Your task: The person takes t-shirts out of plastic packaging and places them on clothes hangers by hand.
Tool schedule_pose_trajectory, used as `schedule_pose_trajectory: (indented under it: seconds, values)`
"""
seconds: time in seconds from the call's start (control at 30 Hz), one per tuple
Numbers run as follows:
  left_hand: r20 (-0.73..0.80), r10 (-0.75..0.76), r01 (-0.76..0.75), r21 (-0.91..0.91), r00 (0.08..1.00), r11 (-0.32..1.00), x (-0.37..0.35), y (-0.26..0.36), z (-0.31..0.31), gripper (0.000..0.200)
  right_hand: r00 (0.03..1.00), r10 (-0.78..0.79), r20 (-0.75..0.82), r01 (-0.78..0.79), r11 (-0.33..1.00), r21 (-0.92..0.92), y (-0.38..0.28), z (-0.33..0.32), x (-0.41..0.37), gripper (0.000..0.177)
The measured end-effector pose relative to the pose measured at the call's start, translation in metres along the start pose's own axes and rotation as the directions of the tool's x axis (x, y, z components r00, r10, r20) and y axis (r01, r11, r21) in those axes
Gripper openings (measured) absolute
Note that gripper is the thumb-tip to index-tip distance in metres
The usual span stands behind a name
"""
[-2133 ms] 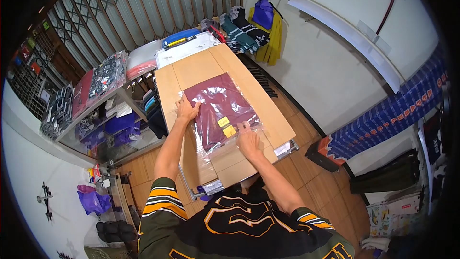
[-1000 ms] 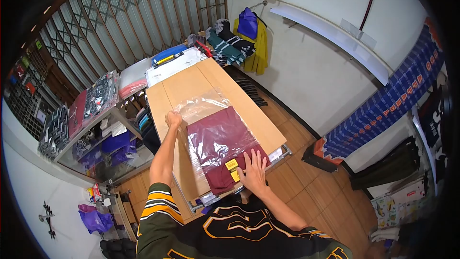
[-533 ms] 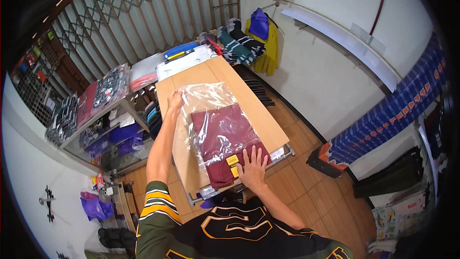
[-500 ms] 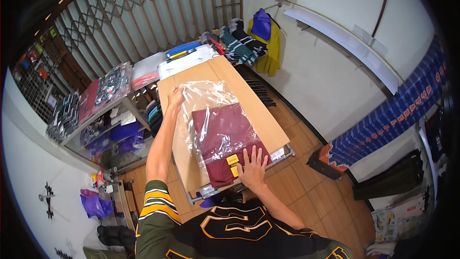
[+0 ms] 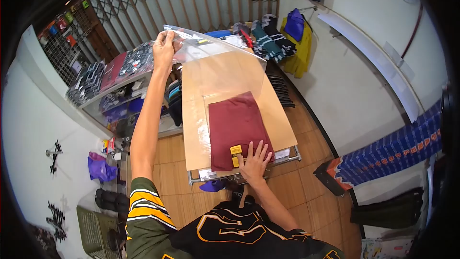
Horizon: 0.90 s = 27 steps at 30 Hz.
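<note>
Two hands apart: left hand [image 5: 164, 48] raised high, fingers pinching corner of clear plastic bag [image 5: 225, 64] held up over wooden table [image 5: 282, 129]; right hand [image 5: 254, 159] flat, fingers spread loose, pressing folded maroon garment [image 5: 235, 122] near table's front edge.

The left arm [image 5: 143, 115] is stretched out almost straight, raised high and forward from the shoulder, bare from the short sleeve down. At its end the left hand [image 5: 164, 48] is lifted well above the right, its wrist straight and its fingers [image 5: 168, 36] pinched together with the thumb. The right arm [image 5: 270, 204] is bent and kept low, close to the body. The right hand [image 5: 254, 160] lies flat, palm down, its fingers [image 5: 261, 147] spread and pointing forward.
</note>
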State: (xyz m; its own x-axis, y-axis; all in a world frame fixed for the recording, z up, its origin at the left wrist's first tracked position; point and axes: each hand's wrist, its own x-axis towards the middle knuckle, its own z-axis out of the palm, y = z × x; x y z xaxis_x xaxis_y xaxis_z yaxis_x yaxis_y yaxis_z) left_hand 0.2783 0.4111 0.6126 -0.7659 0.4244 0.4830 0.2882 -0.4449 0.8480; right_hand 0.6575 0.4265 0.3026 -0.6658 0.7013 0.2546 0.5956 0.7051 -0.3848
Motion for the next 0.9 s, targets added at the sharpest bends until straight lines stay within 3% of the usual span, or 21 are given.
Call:
schedule_pose_trajectory:
  seconds: [0.17, 0.23, 0.37, 0.4, 0.5, 0.57, 0.6, 0.63, 0.73, 0.77, 0.9]
  values:
    - [-0.014, 0.112, -0.109, 0.161, 0.994, 0.981, -0.08, 0.091, -0.025, 0.016, 0.999, 0.004, 0.045, -0.006, 0.999, 0.046, -0.004, -0.008, 0.004, 0.075]
    - [-0.026, 0.132, -0.122, 0.244, 0.991, 0.962, -0.111, 0.112, -0.054, 0.018, 0.971, 0.156, 0.181, -0.185, 0.969, 0.161, -0.02, -0.035, 0.014, 0.074]
    - [0.017, 0.114, -0.112, 0.346, 0.993, 0.931, -0.176, 0.151, -0.113, 0.017, 0.999, 0.043, 0.0, -0.035, 0.815, 0.578, -0.057, -0.049, 0.03, 0.064]
    - [0.033, 0.088, -0.094, 0.351, 0.996, 0.932, -0.191, 0.158, -0.129, 0.016, 1.0, 0.024, 0.006, -0.023, 0.814, 0.58, -0.072, -0.055, 0.035, 0.064]
    - [0.039, 0.113, -0.119, 0.407, 0.993, 0.906, -0.233, 0.172, -0.179, 0.016, 0.983, -0.184, 0.016, 0.068, 0.438, 0.896, -0.124, -0.052, 0.043, 0.047]
    - [-0.014, 0.07, -0.059, 0.414, 0.997, 0.908, -0.263, 0.182, -0.204, 0.015, 0.915, -0.362, 0.179, -0.052, 0.335, 0.941, -0.161, -0.046, 0.038, 0.045]
    - [-0.038, 0.05, -0.029, 0.437, 0.998, 0.899, -0.276, 0.181, -0.222, 0.015, 0.869, -0.433, 0.239, -0.07, 0.37, 0.926, -0.18, -0.035, 0.034, 0.043]
    - [-0.114, 0.028, 0.026, 0.44, 0.993, 0.898, -0.292, 0.184, -0.228, 0.016, 0.801, -0.504, 0.324, -0.206, 0.276, 0.939, -0.199, -0.025, 0.028, 0.038]
    - [-0.147, 0.004, 0.068, 0.482, 0.989, 0.874, -0.334, 0.173, -0.285, 0.014, 0.672, -0.611, 0.418, -0.484, 0.064, 0.873, -0.253, 0.015, 0.006, 0.02]
    - [-0.164, 0.007, 0.075, 0.487, 0.986, 0.87, -0.351, 0.162, -0.31, 0.015, 0.649, -0.633, 0.422, -0.494, 0.07, 0.866, -0.267, 0.03, -0.001, 0.02]
    - [-0.342, -0.052, 0.22, 0.476, 0.938, 0.852, -0.401, 0.142, -0.38, 0.017, 0.736, -0.495, 0.462, -0.552, -0.044, 0.833, -0.306, 0.056, -0.016, 0.019]
